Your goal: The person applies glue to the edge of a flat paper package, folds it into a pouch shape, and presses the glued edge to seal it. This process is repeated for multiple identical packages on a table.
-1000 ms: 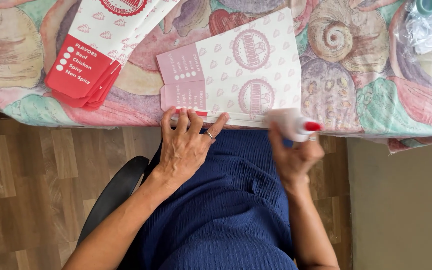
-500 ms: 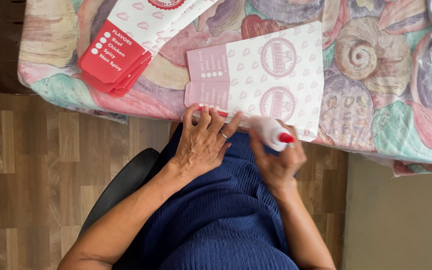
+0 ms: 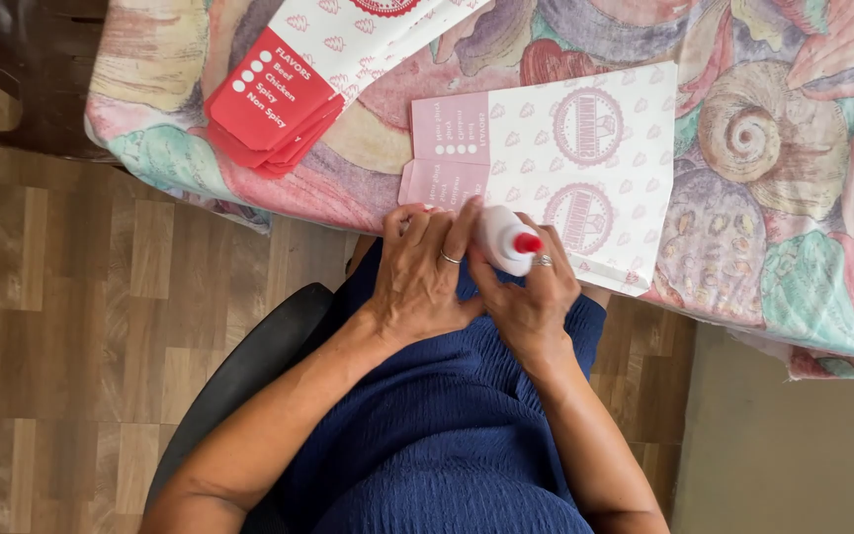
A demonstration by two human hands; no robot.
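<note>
Right hand [image 3: 536,307]: fingers clamped on glue bottle [image 3: 504,239]
Left hand [image 3: 425,277]: fingers together, touching the bottle
Pink carton [image 3: 565,168]: just beyond the bottle, flat on bench [image 3: 743,237]

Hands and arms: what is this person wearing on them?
Both arms are bare to the edge of the picture, with no sleeves in view. The left hand has a thin ring on one finger, and the right hand also has a ring. No gloves, watch or bracelets show.

glue bottle [image 3: 502,237] white, red cap | flat carton [image 3: 563,166] pink-white | tablecloth [image 3: 763,148] pastel shells
</note>
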